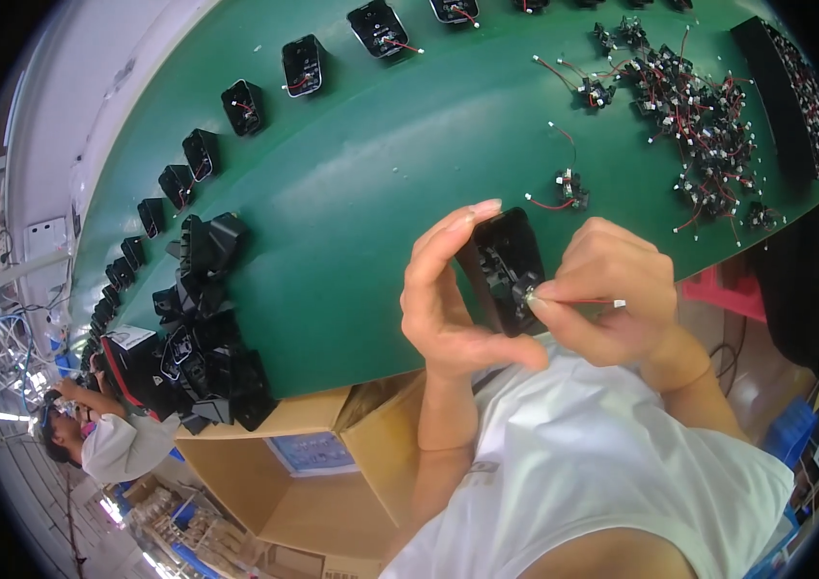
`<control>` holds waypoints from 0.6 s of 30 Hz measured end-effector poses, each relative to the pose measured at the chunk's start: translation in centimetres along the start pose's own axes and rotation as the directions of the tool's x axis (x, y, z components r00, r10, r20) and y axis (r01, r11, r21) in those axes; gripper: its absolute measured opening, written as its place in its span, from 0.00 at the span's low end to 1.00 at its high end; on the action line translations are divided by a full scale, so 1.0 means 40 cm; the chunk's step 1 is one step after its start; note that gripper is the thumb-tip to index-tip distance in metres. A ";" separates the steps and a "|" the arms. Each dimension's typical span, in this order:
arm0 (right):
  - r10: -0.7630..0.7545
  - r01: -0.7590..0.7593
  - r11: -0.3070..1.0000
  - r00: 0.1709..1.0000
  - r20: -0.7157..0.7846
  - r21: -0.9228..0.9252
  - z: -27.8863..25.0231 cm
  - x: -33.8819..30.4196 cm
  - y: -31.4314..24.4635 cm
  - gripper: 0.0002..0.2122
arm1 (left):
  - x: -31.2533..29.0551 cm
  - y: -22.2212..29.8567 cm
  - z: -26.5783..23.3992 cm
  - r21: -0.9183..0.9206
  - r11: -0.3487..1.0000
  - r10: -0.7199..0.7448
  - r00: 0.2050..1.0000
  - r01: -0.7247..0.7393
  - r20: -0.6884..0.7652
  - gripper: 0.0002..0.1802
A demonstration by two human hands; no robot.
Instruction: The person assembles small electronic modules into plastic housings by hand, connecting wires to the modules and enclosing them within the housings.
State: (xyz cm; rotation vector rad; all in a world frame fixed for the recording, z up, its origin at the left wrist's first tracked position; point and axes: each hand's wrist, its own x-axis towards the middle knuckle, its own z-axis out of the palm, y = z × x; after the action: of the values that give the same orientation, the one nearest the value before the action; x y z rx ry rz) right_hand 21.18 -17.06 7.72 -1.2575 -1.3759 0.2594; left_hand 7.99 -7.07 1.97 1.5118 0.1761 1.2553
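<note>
My left hand point(436, 294) curls round the left side of a black plastic housing point(515, 246), its open inner side facing me, above the table's near edge. Between thumb and forefinger, my right hand point(617, 285) pinches a small black part with wires point(525, 288). That part is at the lower end of the housing's cavity; whether it is seated there is hidden by my fingertips. A red lead with a white connector point(619, 304) sticks out to the right of the pinch. Just beyond my hands lies a loose wired part point(570, 188).
A heap of wired parts point(699, 116) covers the green table's point(380, 174) right side, beside a black box of small parts point(786, 106). Housings point(303, 66) line the far and left edges. More black housings point(211, 357) are piled left, near a cardboard box point(380, 454). Another person point(115, 439) sits far left.
</note>
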 end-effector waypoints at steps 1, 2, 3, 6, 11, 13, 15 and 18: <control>0.020 -0.020 1.000 1.000 -0.014 0.009 0.003 -0.002 0.006 0.10 | 0.002 -0.002 0.002 -0.001 1.000 0.003 1.000 -0.003 -0.002 0.62; 0.018 -0.018 1.000 1.000 -0.013 0.007 0.003 -0.001 0.010 0.10 | 0.004 -0.004 0.005 0.001 1.000 -0.006 1.000 0.006 -0.005 0.62; 0.018 -0.018 1.000 1.000 -0.013 0.009 0.006 -0.005 0.013 0.10 | 0.001 -0.003 0.005 0.005 1.000 -0.018 1.000 0.018 -0.009 0.62; 0.014 -0.013 1.000 1.000 0.012 -0.028 0.000 -0.002 0.015 0.09 | 0.001 0.001 0.002 0.002 0.999 -0.039 0.999 0.039 -0.002 0.62; 0.078 -0.066 0.991 0.992 0.099 -0.117 -0.018 0.008 -0.003 0.09 | -0.003 -0.008 0.003 0.010 0.999 -0.036 0.999 0.036 0.026 0.61; 0.192 -0.184 0.981 0.971 0.144 -0.068 -0.018 0.005 -0.009 0.09 | -0.004 -0.005 0.007 0.039 0.999 -0.036 0.998 0.034 0.052 0.61; 0.175 -0.164 0.983 0.974 0.146 -0.082 -0.020 0.006 0.003 0.08 | 0.003 -0.006 0.009 0.050 0.999 -0.023 0.998 0.020 0.053 0.60; 0.147 -0.140 0.988 0.980 0.133 -0.063 -0.017 0.001 0.004 0.08 | 0.007 -0.001 0.005 0.072 0.997 -0.019 0.996 0.013 0.083 0.60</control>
State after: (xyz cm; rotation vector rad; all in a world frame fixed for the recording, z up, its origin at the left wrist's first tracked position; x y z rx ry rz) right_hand 21.82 -17.33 7.81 -1.4071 -1.4181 0.4182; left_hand 8.27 -6.98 2.15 1.6186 0.1797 1.1816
